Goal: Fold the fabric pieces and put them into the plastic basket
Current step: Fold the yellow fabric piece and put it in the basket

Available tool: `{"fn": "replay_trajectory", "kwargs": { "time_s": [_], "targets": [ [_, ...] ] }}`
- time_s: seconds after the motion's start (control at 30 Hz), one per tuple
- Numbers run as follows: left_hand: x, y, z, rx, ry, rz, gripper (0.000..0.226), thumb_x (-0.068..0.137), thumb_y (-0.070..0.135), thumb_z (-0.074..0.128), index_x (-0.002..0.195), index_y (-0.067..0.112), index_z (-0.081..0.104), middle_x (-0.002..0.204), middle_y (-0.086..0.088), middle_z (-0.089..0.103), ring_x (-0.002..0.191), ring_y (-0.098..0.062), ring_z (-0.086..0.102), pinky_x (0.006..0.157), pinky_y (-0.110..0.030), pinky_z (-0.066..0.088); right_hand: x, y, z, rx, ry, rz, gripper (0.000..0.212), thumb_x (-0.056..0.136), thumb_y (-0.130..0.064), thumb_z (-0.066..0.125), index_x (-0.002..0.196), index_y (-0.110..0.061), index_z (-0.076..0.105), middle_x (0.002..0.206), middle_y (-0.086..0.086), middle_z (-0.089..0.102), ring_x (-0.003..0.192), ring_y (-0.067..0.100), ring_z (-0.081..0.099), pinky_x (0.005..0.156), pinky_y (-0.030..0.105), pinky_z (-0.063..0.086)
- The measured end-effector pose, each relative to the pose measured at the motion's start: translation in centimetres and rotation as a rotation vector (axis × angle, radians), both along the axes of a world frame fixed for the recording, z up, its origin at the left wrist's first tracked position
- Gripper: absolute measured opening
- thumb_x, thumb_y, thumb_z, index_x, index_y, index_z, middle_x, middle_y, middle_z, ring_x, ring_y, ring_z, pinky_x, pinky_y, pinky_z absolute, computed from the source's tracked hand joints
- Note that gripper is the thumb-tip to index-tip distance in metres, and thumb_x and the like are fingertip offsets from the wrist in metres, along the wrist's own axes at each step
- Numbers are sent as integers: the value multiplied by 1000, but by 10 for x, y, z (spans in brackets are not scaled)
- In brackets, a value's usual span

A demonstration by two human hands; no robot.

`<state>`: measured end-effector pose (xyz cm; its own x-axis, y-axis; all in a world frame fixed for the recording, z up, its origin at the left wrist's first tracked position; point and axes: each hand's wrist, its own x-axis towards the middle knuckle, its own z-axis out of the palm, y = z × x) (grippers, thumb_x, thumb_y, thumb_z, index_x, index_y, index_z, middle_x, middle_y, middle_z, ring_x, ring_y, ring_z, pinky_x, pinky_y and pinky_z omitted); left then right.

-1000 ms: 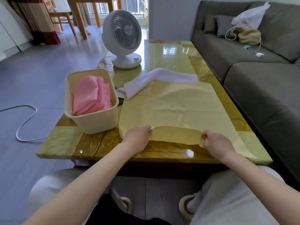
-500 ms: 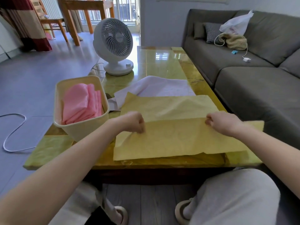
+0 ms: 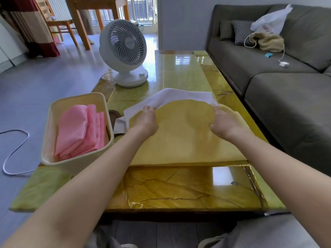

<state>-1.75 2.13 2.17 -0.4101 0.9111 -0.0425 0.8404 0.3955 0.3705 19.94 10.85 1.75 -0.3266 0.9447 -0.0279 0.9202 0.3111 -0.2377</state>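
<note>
The yellow fabric [image 3: 179,144] is spread over the table [image 3: 179,190], and its far edge is arched up between the 2 hands. That edge is pinched by the left hand [image 3: 146,122] and the right hand [image 3: 224,125], with both arms stretched forward. The plastic basket [image 3: 71,164] is set just left, with folded pink fabric [image 3: 78,129] held inside. The white fabric [image 3: 179,94] is seen just beyond the fingers.

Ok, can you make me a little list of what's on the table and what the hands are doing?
left hand: holds the yellow fabric at its far left edge
right hand: holds its far right edge
yellow fabric: on the table, puffed up between the hands
white fabric: partly under the yellow one
basket: on the table, left of the fabrics
pink fabric: folded, inside the basket
fan: white, beyond the basket
</note>
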Motion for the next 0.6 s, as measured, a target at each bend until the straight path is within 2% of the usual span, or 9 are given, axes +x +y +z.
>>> {"fn": "replay_trajectory", "kwargs": {
  "time_s": [0.03, 0.07, 0.13, 0.23, 0.3, 0.33, 0.43, 0.53, 0.6],
  "targets": [
    [4, 0, -8, -42, 17, -35, 67, 88, -2, 47, 147, 17, 23, 156, -12, 11, 137, -34, 29, 104, -39, 36, -3, -3, -9, -45, 9, 49, 74, 93, -20, 51, 151, -19, 5, 154, 11, 24, 131, 35, 39, 102, 42, 40],
    [10, -3, -15, -78, 42, -72, 72, 89, 5, 51, 149, 21, 16, 158, -11, 2, 141, -35, 19, 111, -43, 28, -5, -9, -18, -66, 22, 100, 81, 92, -24, 54, 151, -21, -1, 157, 10, 15, 138, 34, 31, 108, 46, 34],
    [23, -10, -30, -136, 68, -187, 70, 89, 24, 57, 148, 25, 20, 157, -11, 10, 142, -33, 18, 113, -45, 22, -5, -23, -36, -97, 27, 198, 81, 89, -33, 59, 150, -19, 8, 156, 8, 18, 140, 29, 26, 112, 45, 29],
    [46, -26, -50, -254, -4, -388, 72, 82, 39, 66, 143, 28, 30, 148, -5, 29, 135, -28, 28, 109, -43, 27, 6, -49, -62, -180, -163, 312, 73, 84, -47, 61, 144, -23, 28, 153, 2, 24, 140, 23, 27, 112, 41, 29],
    [54, -32, -60, -312, 18, -436, 68, 81, 35, 67, 140, 27, 34, 143, -5, 34, 132, -28, 30, 107, -42, 28, 16, -55, -74, -155, -220, 298, 65, 84, -44, 62, 139, -25, 34, 149, 1, 31, 137, 23, 31, 109, 40, 32],
    [56, -34, -64, -295, 51, -436, 59, 83, 29, 63, 136, 25, 38, 139, -5, 36, 130, -28, 32, 105, -41, 28, 21, -55, -76, -121, -205, 264, 57, 86, -38, 61, 136, -24, 38, 145, 2, 36, 134, 24, 35, 107, 38, 34],
    [59, -39, -67, -145, 113, -373, 30, 91, 13, 46, 120, 20, 50, 127, -5, 45, 121, -26, 41, 99, -37, 32, 33, -48, -70, 18, -187, 185, 33, 89, -21, 54, 122, -22, 54, 127, 2, 54, 118, 24, 51, 96, 34, 40],
    [60, -42, -59, -31, 128, -351, 21, 92, 14, 42, 109, 16, 54, 117, -5, 49, 112, -24, 45, 94, -35, 34, 39, -49, -57, 102, -129, 180, 23, 95, -24, 47, 113, -22, 61, 113, 0, 63, 103, 23, 59, 87, 32, 44],
    [61, -49, -49, -29, 144, -386, 19, 89, 16, 43, 103, 12, 55, 113, -6, 49, 108, -25, 46, 92, -34, 35, 39, -59, -50, 100, -79, 204, 22, 96, -29, 46, 112, -23, 61, 111, -2, 65, 100, 22, 61, 80, 31, 45]
  ]
}}
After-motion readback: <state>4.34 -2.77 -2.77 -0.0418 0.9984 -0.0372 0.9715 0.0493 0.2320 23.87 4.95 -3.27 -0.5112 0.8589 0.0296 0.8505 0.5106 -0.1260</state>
